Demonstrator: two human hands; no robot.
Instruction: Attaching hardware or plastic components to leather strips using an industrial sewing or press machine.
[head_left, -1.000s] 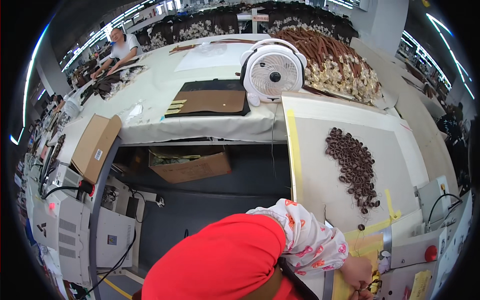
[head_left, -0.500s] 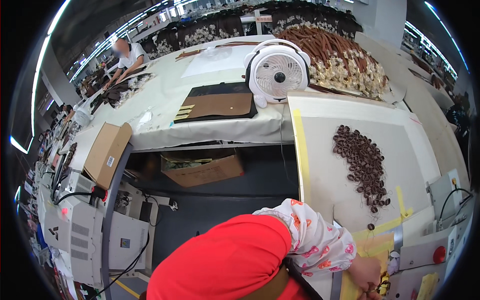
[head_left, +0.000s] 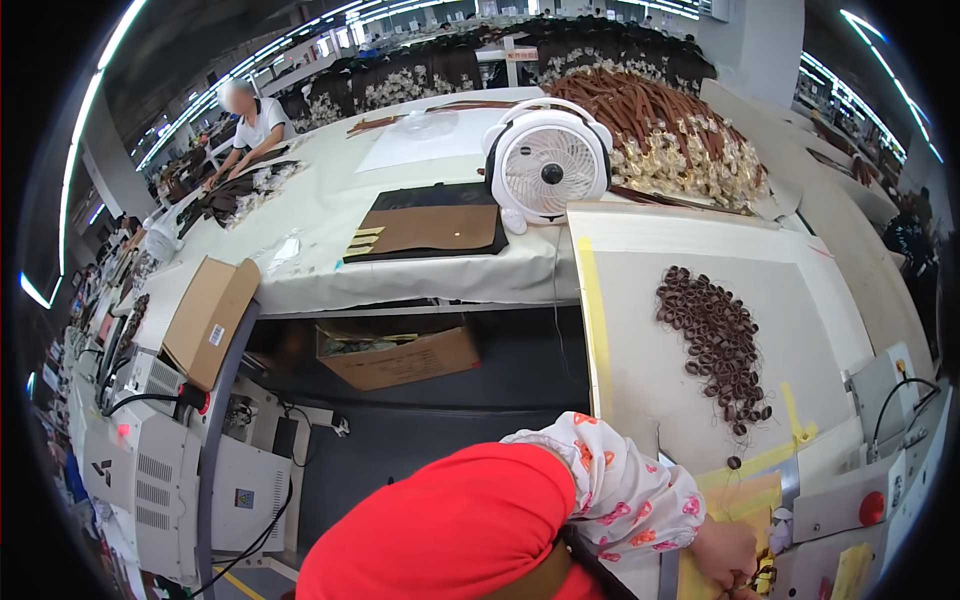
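Note:
My left hand (head_left: 724, 549) reaches to the lower right, its arm in a red sleeve (head_left: 440, 520) and a white sleeve cover (head_left: 640, 495) printed with pink and orange shapes. Its fingers are bent together beside a grey sewing machine (head_left: 835, 515), over a yellow-covered work surface (head_left: 745, 495). Whatever they pinch is too small and hidden to name. A bit of skin at the bottom edge, against these fingertips, may be my right hand; most of it lies outside the picture. Beyond the hand, a heap of small dark brown loops (head_left: 712, 345) with loose threads lies on the pale board (head_left: 640, 370).
A white fan (head_left: 550, 165) stands on the covered table, beside brown-and-black flat pieces (head_left: 430, 222) and a pile of brown straps (head_left: 680, 140) with clear wrapping. Cartons (head_left: 210, 320) and another machine (head_left: 150, 460) are left. A person (head_left: 258, 125) works at the far left.
The view has tilted slightly, so the table and fan sit a little lower and further left. My left hand stays beside the machine, its fingers still together.

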